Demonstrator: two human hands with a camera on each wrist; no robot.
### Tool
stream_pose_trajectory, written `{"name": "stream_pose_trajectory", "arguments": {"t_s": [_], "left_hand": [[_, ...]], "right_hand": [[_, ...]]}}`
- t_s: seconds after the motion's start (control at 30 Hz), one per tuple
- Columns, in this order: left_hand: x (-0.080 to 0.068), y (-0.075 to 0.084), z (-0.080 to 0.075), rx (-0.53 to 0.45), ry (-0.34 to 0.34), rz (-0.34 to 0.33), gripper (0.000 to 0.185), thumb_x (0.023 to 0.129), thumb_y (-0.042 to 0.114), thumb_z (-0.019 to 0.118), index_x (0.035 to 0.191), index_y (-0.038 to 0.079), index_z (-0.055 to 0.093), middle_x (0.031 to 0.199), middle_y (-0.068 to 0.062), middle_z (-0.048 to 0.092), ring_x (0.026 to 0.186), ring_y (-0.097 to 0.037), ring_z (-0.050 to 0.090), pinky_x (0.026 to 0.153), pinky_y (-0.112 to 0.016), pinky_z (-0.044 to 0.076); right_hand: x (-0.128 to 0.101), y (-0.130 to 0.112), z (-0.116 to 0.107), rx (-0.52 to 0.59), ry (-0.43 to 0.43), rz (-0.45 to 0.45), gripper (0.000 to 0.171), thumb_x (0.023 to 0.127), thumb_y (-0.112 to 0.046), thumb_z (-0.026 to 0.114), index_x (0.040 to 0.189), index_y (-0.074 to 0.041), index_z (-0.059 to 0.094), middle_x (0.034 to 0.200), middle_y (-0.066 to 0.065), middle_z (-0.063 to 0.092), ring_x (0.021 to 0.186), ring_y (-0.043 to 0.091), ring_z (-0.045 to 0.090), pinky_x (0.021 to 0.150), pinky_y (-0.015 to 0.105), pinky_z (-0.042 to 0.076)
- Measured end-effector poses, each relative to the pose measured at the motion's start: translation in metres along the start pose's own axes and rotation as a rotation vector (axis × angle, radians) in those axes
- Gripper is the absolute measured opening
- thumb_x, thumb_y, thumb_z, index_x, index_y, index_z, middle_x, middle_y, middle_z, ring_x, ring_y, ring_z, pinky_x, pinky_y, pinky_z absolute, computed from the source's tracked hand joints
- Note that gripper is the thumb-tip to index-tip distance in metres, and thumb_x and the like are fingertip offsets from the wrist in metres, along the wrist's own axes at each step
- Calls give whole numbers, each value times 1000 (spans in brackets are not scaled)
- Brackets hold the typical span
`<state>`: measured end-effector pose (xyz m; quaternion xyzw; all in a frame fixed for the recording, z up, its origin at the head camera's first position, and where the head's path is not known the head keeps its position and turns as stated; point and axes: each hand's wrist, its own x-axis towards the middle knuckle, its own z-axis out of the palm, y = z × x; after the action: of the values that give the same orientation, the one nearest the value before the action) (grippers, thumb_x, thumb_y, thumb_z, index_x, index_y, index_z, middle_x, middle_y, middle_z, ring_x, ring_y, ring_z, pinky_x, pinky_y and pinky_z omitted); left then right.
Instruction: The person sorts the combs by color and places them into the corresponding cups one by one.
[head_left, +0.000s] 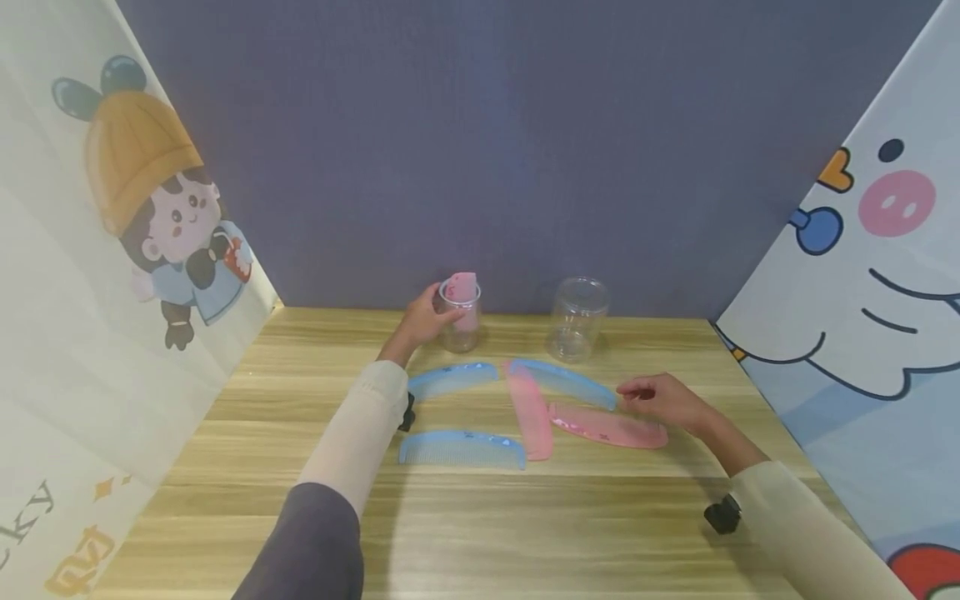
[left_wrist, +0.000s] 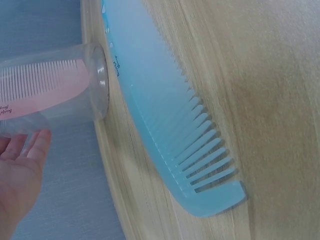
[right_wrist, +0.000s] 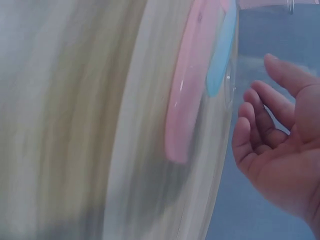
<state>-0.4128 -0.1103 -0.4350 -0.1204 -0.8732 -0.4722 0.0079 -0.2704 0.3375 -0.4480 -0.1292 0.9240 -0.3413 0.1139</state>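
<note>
My left hand [head_left: 424, 320] grips a clear jar [head_left: 459, 340] at the back of the table, thumb and fingers on its sides. A pink comb [head_left: 466, 292] stands inside, its end above the rim; the left wrist view shows its teeth [left_wrist: 42, 80] through the wall. My right hand [head_left: 667, 402] hovers with loosely curled fingers and holds nothing. Nearest to it lie a pink comb [head_left: 611, 427] and the end of a blue comb [head_left: 570, 382]. Another pink comb [head_left: 531, 412] lies lengthwise in the middle, with blue combs [head_left: 453, 379] [head_left: 462, 450] to its left.
A second clear jar [head_left: 579, 321] stands at the back, right of the held one. A dark grey panel [head_left: 480, 150] rises behind the wooden table [head_left: 525, 533]. Printed cartoon panels flank it at left [head_left: 60, 333] and right [head_left: 847, 333].
</note>
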Motion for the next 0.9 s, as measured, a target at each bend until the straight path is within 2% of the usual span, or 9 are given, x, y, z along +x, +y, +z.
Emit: {"name": "stream_pose_trajectory", "arguments": {"t_s": [0.17, 0.43, 0.7, 0.9], "left_hand": [[-1, 0, 1, -7, -2, -2, 86, 93, 45, 72, 159, 8, 31, 157, -20, 44, 142, -38, 46, 119, -54, 40], [-3, 2, 0, -18, 0, 0, 86, 93, 45, 72, 159, 8, 30, 158, -20, 43, 143, -39, 45, 120, -54, 38], [-2, 1, 0, -18, -7, -2, 85, 94, 44, 72, 159, 8, 30, 158, -19, 43, 144, -39, 44, 120, -54, 38], [1, -1, 1, -14, -8, -4, 86, 94, 45, 72, 159, 9, 30, 159, -19, 43, 143, -38, 46, 119, -52, 40]], "right_hand": [[-10, 13, 0, -74, 8, -7, 44, 92, -22, 76, 127, 3, 68, 122, 19, 72, 98, 17, 65, 78, 23, 55], [-21, 29, 1, -126, -31, 7, 45, 88, -20, 79, 126, 3, 69, 124, 21, 70, 109, 34, 67, 89, 42, 57], [-26, 38, 5, -233, -15, -70, 54, 77, -25, 89, 121, 1, 71, 122, 19, 70, 109, 33, 66, 90, 42, 56], [-25, 42, 9, -257, -5, -54, 53, 74, -22, 91, 120, -3, 72, 115, 13, 70, 100, 20, 62, 83, 31, 55]]}}
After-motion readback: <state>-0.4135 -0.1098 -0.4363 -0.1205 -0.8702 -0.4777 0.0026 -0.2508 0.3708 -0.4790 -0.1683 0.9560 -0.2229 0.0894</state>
